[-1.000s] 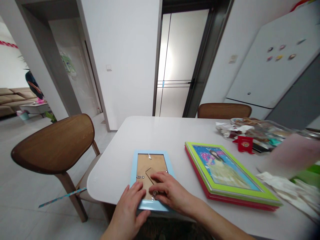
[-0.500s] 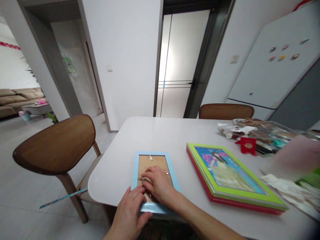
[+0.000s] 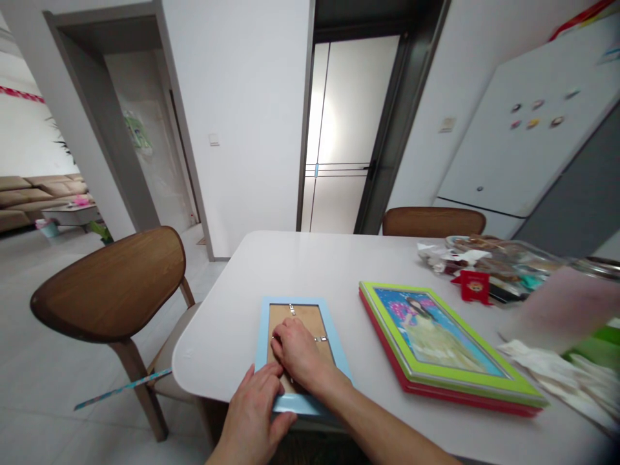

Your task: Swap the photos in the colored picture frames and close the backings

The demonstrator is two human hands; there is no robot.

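A light blue picture frame lies face down on the white table, its brown backing board showing. Metal clips sit at the backing's far edge and right edge. My left hand grips the frame's near left corner, fingers over the left side and thumb at the near edge. Over the backing, my right hand rests with fingers curled down near the left side. Its fingertips hide the left clip, and I cannot make out what they hold.
Right of the frame lies a green picture frame with a dress drawing, stacked on red frames. Further right are a red packet, white cloth or tissue, and a translucent pink container. A wooden chair stands left.
My right hand's fingers have curled in and shifted slightly up and left over the backing, uncovering more of the right clip. My left hand keeps its place. The view has tilted slightly.
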